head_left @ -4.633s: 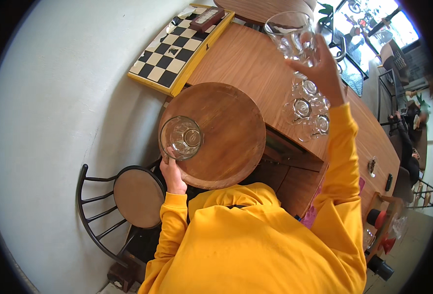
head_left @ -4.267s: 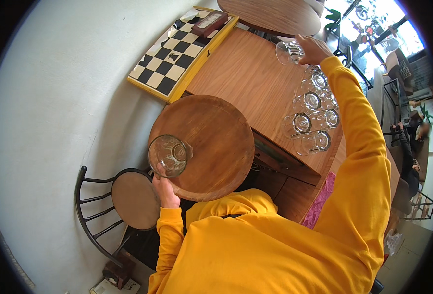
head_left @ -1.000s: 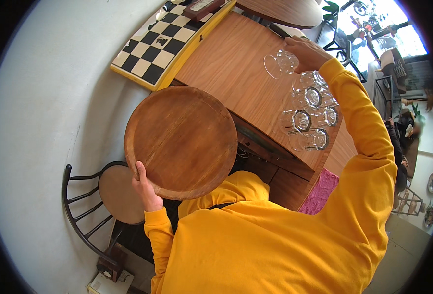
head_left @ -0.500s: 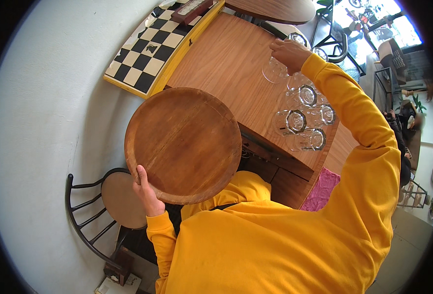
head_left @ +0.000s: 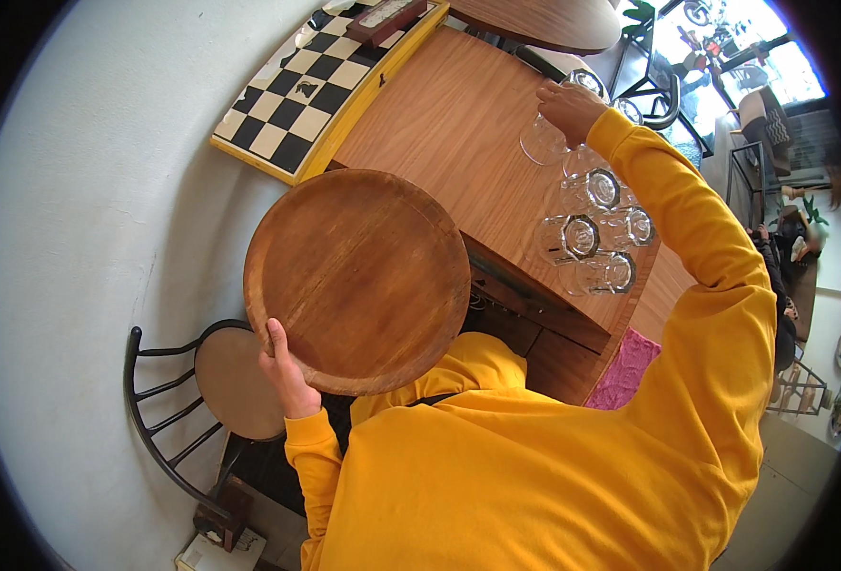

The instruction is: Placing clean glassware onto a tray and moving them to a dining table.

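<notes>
My left hand [head_left: 292,379] grips the lower left rim of a round brown wooden tray [head_left: 358,281], thumb on top. The tray's upper face is bare, and it is held out in front of my body beside the table. At the far right of the table, my right hand [head_left: 573,109] is closed around a clear drinking glass [head_left: 538,146]. Its wide rim shows below the fingers; the hand hides the rest. Nearer to me, several clear tumblers, such as this faceted one [head_left: 573,236], stand grouped along the right side, apparently upside down.
The wooden table [head_left: 439,124] carries the glasses. A black-and-white checkered board [head_left: 292,105] with a yellow edge lies against the wall at far left. A round-seated chair [head_left: 235,381] stands at left. A pink cloth [head_left: 627,369] hangs at the table's right corner.
The view has shifted slightly, so the table and glasses sit a little further right. Both hands keep their holds, the left on the tray and the right at the glass.
</notes>
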Demonstrator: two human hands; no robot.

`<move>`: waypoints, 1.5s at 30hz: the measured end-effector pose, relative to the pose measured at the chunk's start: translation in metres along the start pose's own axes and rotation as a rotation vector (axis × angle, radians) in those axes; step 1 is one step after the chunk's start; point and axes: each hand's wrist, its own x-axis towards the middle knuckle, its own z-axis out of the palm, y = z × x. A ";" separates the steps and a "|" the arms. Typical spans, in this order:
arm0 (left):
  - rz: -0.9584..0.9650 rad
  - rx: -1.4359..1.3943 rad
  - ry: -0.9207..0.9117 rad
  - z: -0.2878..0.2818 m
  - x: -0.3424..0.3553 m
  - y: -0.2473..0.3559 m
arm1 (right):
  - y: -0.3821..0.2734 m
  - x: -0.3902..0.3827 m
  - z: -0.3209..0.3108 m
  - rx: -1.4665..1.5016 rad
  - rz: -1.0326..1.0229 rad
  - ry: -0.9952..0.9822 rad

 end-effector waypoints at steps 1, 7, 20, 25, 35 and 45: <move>-0.012 -0.034 0.004 -0.002 0.001 -0.002 | 0.000 0.001 0.001 -0.012 0.003 0.005; 0.001 -0.038 -0.004 -0.007 -0.006 0.003 | -0.006 0.005 0.005 -0.062 0.055 0.048; 0.048 -0.104 0.052 -0.020 -0.016 -0.001 | -0.009 0.004 0.003 -0.088 0.048 0.075; 0.058 -0.168 0.053 -0.032 -0.011 -0.014 | -0.029 -0.017 -0.071 0.179 0.149 0.167; -0.036 -0.358 0.149 -0.087 -0.035 -0.017 | -0.193 -0.012 -0.183 1.002 -0.333 0.415; 0.122 -0.568 0.251 -0.242 -0.089 -0.025 | -0.406 -0.020 -0.256 1.658 -0.486 0.536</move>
